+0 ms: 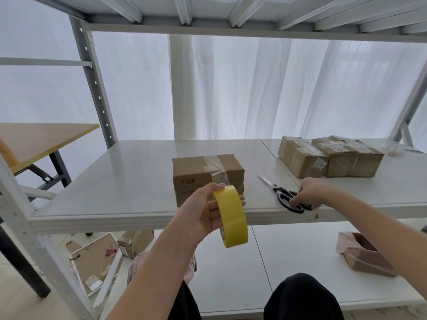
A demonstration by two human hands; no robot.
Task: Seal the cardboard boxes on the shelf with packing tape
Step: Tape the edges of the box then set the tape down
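A brown cardboard box [196, 170] stands near the front edge of the white shelf [129, 172], with clear tape running over its top and down its front. That strip of tape stretches from the box to a yellow tape roll [232, 218]. My left hand [201, 210] grips the roll just in front of the box, below the shelf edge. Black-handled scissors [280, 192] lie on the shelf to the right of the box. My right hand [310, 192] rests on the scissor handles with its fingers curled at the loops.
Two taped cardboard boxes [330, 159] sit together at the shelf's right rear. On the lower shelf an open box with pinkish wrapping [365, 255] stands at right. Another box [134, 242] and cardboard scraps lie on the floor at left. A wooden table [34, 139] stands left.
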